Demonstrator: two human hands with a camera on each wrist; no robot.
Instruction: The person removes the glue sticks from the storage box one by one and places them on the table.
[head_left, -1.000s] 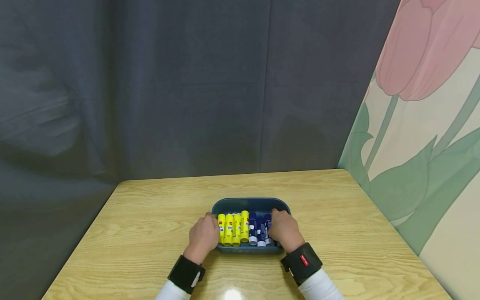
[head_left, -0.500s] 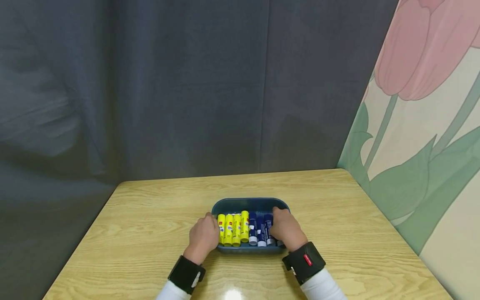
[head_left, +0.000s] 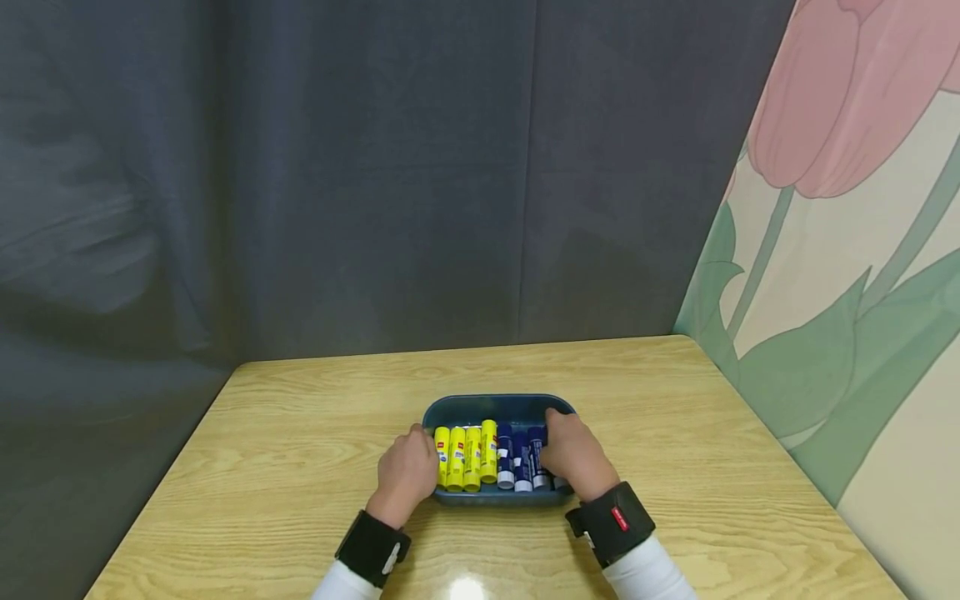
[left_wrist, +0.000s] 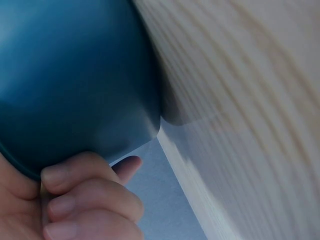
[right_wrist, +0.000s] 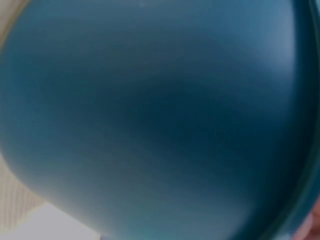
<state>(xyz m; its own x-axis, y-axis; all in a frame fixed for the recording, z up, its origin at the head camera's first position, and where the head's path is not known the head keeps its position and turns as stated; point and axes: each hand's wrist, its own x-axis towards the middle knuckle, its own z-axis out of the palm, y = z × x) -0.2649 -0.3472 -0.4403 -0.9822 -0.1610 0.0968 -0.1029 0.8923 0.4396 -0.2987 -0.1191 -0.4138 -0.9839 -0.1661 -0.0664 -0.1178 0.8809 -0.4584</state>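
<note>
We see the blue tub directly between the two hands, resting on the wooden table. The left hand grips its near end: the fingers are curled in at the rim, and the left wrist view shows them folded back toward the palm with the tub's edge between. The right hand holds the opposite end, its fingers bent over the rim; the right wrist view is mostly filled by the tub's smooth outer wall, so we see just a sliver of fingers there.

Inside the tub, we count four yellow tubes lying side by side next to the left hand — the one farthest from that hand sits a little higher in the row. Beside them, toward the right hand, lie three dark blue tubes with white ends (something more pokes out under the right hand, too hidden for us to name).

Behind each hand we find a black wrist strap and a white sleeve. Beyond both hands hangs a dark curtain; off past the right hand — well apart from it — is a wall painted with pink flowers and green leaves.
</note>
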